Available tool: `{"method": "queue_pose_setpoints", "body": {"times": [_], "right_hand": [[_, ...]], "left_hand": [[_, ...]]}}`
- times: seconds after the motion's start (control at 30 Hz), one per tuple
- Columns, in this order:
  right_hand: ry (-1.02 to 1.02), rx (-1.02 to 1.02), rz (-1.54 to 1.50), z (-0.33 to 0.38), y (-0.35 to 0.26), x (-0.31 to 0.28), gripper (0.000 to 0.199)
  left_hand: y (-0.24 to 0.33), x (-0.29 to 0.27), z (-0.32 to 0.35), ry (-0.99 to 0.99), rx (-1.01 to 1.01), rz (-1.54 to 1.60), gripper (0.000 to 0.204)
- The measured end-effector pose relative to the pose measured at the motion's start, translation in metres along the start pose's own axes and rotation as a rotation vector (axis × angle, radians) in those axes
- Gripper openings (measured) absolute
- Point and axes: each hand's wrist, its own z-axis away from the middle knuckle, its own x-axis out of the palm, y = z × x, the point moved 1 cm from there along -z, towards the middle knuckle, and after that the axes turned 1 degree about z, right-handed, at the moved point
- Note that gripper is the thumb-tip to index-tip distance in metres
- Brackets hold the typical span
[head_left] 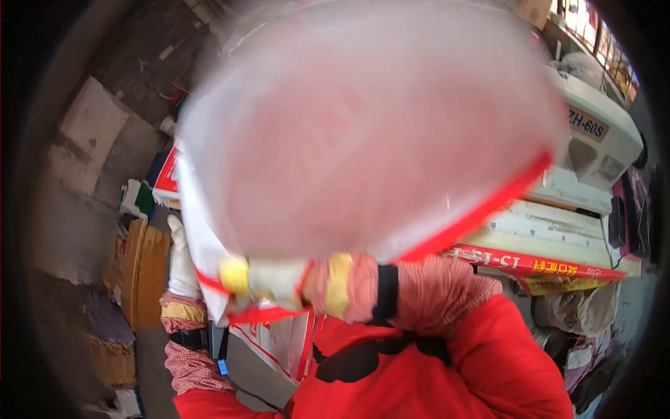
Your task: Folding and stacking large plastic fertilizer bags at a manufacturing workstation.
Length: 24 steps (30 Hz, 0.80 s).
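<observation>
Fingers of our left hand, gloved in white, lie along the left side of a large white-and-red bag, one digit pointing up; we cannot tell how far they are bent or whether they pinch it. Our right hand crosses at its lower red edge; it is too blurred for us to tell how closed its fingers are. We count two hands, two black wrist bands and one raised bag, held up in front of us. A red-edged piece below may belong to it, so we leave that uncounted.

We judge the handling partway: the bag is up but not set down. Whether it is filled or closed, and so how much is left, we cannot read through the blur.

Beyond, to our right, we see one pale machine and one clear plastic bag; to our left, one brown wooden piece and, farther off, at least two pale sheets on the floor.
</observation>
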Motion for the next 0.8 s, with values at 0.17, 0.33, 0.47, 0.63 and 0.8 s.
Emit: {"method": "queue_pose_setpoints", "body": {"times": [0.17, 0.33, 0.47, 0.63, 0.8], "right_hand": [[-0.383, 0.197, -0.167, 0.097, -0.009, -0.001, 0.047], [0.35, 0.329, -0.516, 0.25, -0.056, -0.047, 0.085], [1.025, -0.152, -0.645, 0.277, -0.063, -0.109, 0.073], [0.751, 0.171, -0.195, 0.236, 0.003, -0.233, 0.051], [0.618, 0.114, -0.585, 0.037, 0.105, -0.168, 0.041]], "left_hand": [[-0.072, -0.017, 0.042, -0.051, -0.148, 0.086, 0.082], [-0.111, -0.007, 0.072, 0.065, -0.233, 0.221, 0.045], [-0.101, -0.03, 0.078, 0.116, 0.036, -0.285, 0.037], [-0.046, -0.075, 0.086, 0.349, 0.155, -0.377, 0.032], [-0.09, -0.188, 0.188, 0.8, 0.181, -0.445, 0.035]]}}
